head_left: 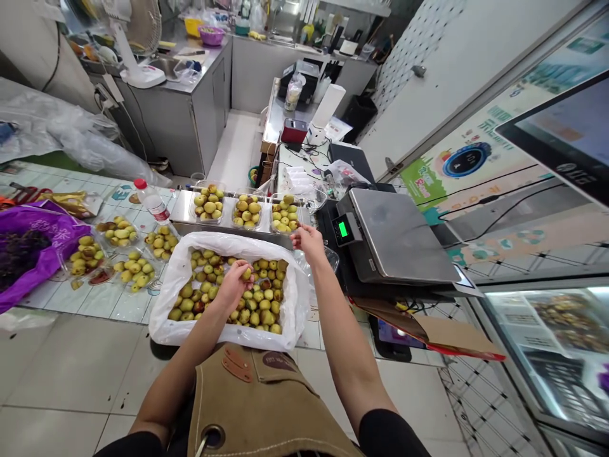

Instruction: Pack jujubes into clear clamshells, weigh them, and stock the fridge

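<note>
Head view shows the left hand (234,282) pinching one fruit (247,274) above the heap in the white bag (177,270), whose rim is folded wide for easy reach. The right hand (308,241) hovers with curled fingers beside a filled tray (285,216); whether it holds anything is unclear.

Small yellow-green fruit (247,274), maybe jujube, held over white-bag-lined box (176,279) of same fruit.

The scale (404,238) has a matt brushed-metal plate; left of it, a crinkled white plastic bag (176,279) holds smooth-skinned fruit (259,304).
</note>
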Available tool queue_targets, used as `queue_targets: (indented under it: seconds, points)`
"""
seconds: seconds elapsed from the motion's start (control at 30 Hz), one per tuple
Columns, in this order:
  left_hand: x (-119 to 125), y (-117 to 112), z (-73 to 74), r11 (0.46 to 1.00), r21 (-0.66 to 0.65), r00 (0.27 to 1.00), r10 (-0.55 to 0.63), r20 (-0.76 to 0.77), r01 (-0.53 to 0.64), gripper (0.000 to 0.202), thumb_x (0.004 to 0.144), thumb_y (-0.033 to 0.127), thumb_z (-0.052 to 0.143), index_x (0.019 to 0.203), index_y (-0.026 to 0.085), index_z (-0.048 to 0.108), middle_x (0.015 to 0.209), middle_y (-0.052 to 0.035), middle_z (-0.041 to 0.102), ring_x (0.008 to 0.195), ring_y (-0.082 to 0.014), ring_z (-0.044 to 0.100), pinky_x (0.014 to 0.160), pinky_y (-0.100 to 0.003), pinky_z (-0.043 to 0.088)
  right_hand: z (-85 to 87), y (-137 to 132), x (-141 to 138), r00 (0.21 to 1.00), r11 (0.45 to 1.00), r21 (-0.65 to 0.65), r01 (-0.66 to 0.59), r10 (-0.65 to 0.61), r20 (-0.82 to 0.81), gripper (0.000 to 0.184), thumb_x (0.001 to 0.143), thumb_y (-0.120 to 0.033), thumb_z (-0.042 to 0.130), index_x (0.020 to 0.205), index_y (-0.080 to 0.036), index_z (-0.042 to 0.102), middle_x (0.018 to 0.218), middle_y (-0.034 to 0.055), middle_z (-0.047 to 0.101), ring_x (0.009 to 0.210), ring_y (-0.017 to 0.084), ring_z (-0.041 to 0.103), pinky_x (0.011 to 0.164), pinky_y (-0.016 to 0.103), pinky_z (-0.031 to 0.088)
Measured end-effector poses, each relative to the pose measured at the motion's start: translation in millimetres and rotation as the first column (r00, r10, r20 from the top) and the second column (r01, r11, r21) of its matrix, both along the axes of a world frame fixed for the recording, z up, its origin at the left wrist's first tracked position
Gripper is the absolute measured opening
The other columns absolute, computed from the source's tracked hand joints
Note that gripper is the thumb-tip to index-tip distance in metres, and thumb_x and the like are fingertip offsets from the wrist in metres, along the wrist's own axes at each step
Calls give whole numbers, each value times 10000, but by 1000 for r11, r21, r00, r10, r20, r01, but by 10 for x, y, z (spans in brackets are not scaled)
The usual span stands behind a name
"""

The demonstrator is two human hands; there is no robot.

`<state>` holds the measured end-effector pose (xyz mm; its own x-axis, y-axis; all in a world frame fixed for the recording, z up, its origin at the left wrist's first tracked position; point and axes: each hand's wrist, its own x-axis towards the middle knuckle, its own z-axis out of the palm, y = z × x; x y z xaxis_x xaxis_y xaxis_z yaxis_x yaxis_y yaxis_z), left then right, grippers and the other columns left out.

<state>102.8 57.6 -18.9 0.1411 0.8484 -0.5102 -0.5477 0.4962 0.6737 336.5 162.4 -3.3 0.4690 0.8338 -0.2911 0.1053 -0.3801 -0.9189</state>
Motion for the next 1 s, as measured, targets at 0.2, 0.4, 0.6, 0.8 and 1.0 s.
queue_targets:
  seconds: [0.2, 0.4, 0.6, 0.8, 1.0]
  points:
    - [-26, -10, -49, 996, 41, 997, 75, -1, -74, 497, 641, 290, 825, 1004, 217, 494, 919, 22, 614, 678, -105, 593, 556, -238, 405, -132, -825, 592, 899, 984, -65, 168, -125, 421, 373, 864, -384, 645, 1137, -137, 709, 1101, 212, 768, 1135, 355, 709, 909, 416, 550]
    - [8, -28, -87, 999, 42, 1000, 0, -4, 0, 515, 667, 305, 840, 1043, 211, 500, 966, 9, 628, 678, -105, 606, 566, -243, 418, -523, -1311, 752, 841, 958, -213, 190, -47, 540, 121, 654, -240, 724, 621, -231, 608, 776, 188, 738, 1021, 421, 719, 912, 452, 491]
    - [-5, -45, -160, 992, 129, 993, 19, -114, -4, 500, 737, 353, 841, 1047, 230, 468, 955, 19, 630, 683, -105, 605, 573, -234, 440, -438, -1380, 769, 814, 955, -101, 278, -179, 553, 83, 681, -267, 623, 744, -248, 573, 707, 68, 693, 749, 269, 669, 777, 365, 492]
    - [88, -296, 189, 814, 569, 917, 134, -377, 115, 334, 956, 376, 718, 1150, 241, 482, 1126, -50, 699, 831, -130, 678, 729, -268, 550, 59, -1779, 454, 861, 964, 197, 180, -251, 442, 156, 742, -302, 658, 795, -258, 519, 606, -65, 518, 538, 147, 494, 580, 282, 438]
    - [107, -422, 551, 445, 766, 711, 328, -622, 464, 340, 918, 319, 819, 1172, 233, 609, 1132, -85, 764, 1072, -233, 712, 954, -386, 577, 99, -1887, -307, 977, 973, 169, -155, 126, 174, 248, 751, -324, 670, 696, -272, 434, 527, -99, 433, 434, 118, 457, 439, 246, 397]
